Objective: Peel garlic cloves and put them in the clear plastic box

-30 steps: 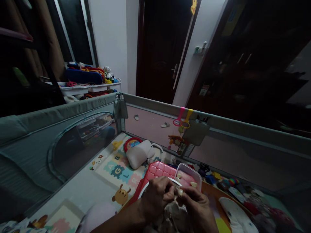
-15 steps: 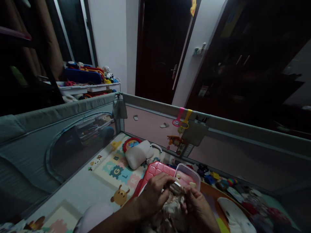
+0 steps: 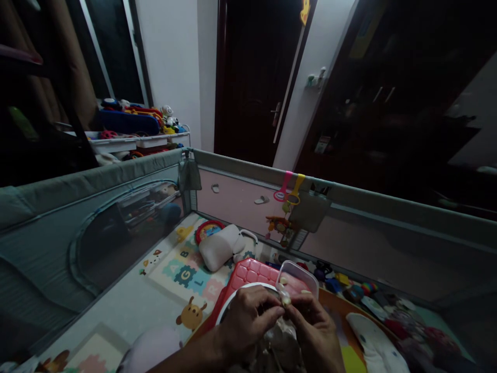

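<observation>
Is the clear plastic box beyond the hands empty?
No, pale pieces lie inside the clear plastic box.

1. Lighting: dim overall, cool cast.
2. Brightest area: pale wall, top centre-left.
3. Shadows: near-black, upper right and far left.
4. Blur: soft, grainy detail, lower right.
5. Distortion: stretching toward side edges.

Glossy red plastic lid, clear plastic tub, matt cloth rail w/ mesh

Location, as I view it: a home room fitted for a child. Indicators: fabric-and-mesh playpen, alphabet play mat, toy-filled storage rack, curtain beside the window, wooden door.
</observation>
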The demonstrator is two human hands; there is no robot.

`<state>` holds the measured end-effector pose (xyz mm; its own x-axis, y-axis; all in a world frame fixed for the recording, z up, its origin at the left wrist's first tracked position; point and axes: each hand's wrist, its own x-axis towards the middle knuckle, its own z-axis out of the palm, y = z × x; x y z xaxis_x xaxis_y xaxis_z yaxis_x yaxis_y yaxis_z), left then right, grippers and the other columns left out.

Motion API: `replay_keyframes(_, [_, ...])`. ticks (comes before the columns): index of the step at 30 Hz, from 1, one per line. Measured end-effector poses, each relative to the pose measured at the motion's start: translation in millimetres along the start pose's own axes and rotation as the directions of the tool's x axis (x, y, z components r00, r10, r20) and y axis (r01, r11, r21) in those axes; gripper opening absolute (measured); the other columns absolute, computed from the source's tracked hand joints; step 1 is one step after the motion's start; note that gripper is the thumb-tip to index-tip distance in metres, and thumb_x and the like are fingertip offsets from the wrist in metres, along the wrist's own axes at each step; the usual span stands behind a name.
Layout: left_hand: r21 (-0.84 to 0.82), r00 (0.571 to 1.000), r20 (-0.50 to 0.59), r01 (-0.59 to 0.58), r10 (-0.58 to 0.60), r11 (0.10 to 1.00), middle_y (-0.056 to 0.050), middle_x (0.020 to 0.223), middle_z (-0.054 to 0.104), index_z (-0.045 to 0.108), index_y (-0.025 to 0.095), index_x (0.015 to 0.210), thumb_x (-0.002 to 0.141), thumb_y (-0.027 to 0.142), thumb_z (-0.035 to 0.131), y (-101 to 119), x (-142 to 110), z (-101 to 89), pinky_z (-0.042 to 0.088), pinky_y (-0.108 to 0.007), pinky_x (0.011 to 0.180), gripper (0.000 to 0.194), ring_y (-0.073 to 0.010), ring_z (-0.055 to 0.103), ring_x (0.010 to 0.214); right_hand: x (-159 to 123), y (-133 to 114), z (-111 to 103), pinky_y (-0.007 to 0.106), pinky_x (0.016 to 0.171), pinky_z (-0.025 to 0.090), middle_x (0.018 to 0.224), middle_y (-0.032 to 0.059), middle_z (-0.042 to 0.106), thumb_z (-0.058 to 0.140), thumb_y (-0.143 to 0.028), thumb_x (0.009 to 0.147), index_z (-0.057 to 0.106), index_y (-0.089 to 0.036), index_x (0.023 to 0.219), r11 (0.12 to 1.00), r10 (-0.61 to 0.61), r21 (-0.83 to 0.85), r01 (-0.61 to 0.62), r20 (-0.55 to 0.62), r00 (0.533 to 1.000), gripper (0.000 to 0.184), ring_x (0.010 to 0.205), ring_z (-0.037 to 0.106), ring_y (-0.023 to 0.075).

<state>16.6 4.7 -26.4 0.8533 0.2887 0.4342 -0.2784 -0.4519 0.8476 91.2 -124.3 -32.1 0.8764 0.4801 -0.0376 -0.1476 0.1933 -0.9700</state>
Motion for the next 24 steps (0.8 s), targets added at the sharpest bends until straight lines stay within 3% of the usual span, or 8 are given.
replay_keyframes(5, [-0.119, 0.995, 0.027, 0.099, -0.096, 0.988, -0.004, 0.068, 0.071, 0.073, 0.013, 0.074, 0.079, 0.015, 0.059, -0.6, 2.7, -0.7, 0.046, -0.020, 0.060, 0.014, -0.0142, 0.062, 0.062, -2.3, 2.7, -0.6, 0.029, 0.075, 0.052, 0.080, 0.0041, 0.073, 0.082, -0.028, 0.057, 0.075, -0.022, 0.079, 0.998, -0.044, -0.044, 0.044, -0.005, 0.999, 0.023, 0.079, 0.066, 0.0215])
replay_keyframes(9, [-0.133, 0.992, 0.048, 0.123, -0.117, 0.983, -0.005, 0.065, 0.071, 0.074, 0.013, 0.073, 0.078, 0.017, 0.058, 2.6, 4.7, -3.8, 0.046, -0.020, 0.057, 0.017, -0.0142, 0.062, 0.059, -2.2, 3.2, -4.4, 0.033, 0.078, 0.053, 0.084, 0.0050, 0.075, 0.080, -0.028, 0.058, 0.077, -0.025, 0.077, 0.985, -0.115, -0.127, 0.114, -0.001, 0.993, 0.019, 0.084, 0.067, 0.0251])
replay_keyframes(12, [-0.097, 0.989, 0.071, 0.139, -0.132, 0.986, -0.005, 0.065, 0.071, 0.075, 0.013, 0.074, 0.079, 0.021, 0.058, 2.8, 5.0, -5.5, 0.046, -0.020, 0.056, 0.020, -0.0148, 0.062, 0.058, -1.8, 1.3, -6.4, 0.032, 0.077, 0.054, 0.081, 0.0053, 0.075, 0.079, -0.027, 0.059, 0.077, -0.026, 0.073, 0.961, -0.185, -0.211, 0.181, -0.002, 0.983, 0.015, 0.082, 0.068, 0.0256])
replay_keyframes(17, [-0.030, 0.989, 0.097, 0.113, -0.110, 0.993, -0.005, 0.069, 0.073, 0.076, 0.014, 0.078, 0.073, 0.016, 0.057, -1.4, 3.2, -5.7, 0.047, -0.020, 0.059, 0.020, -0.0145, 0.062, 0.059, -1.0, 0.6, -8.8, 0.027, 0.066, 0.055, 0.076, 0.0021, 0.075, 0.076, -0.022, 0.061, 0.077, -0.029, 0.072, 0.904, -0.308, -0.279, 0.325, 0.101, 0.946, 0.013, 0.070, 0.068, 0.0214])
replay_keyframes(24, [0.023, 0.997, 0.040, 0.069, -0.070, 0.997, -0.002, 0.060, 0.067, 0.072, 0.013, 0.067, 0.073, 0.013, 0.053, -11.1, 0.1, 1.3, 0.042, -0.019, 0.055, 0.020, -0.0124, 0.058, 0.054, -1.9, 3.2, -10.8, 0.025, 0.059, 0.054, 0.074, 0.0029, 0.075, 0.073, -0.020, 0.063, 0.078, -0.028, 0.074, 0.857, -0.363, -0.337, 0.390, 0.141, 0.921, 0.015, 0.066, 0.068, 0.0219])
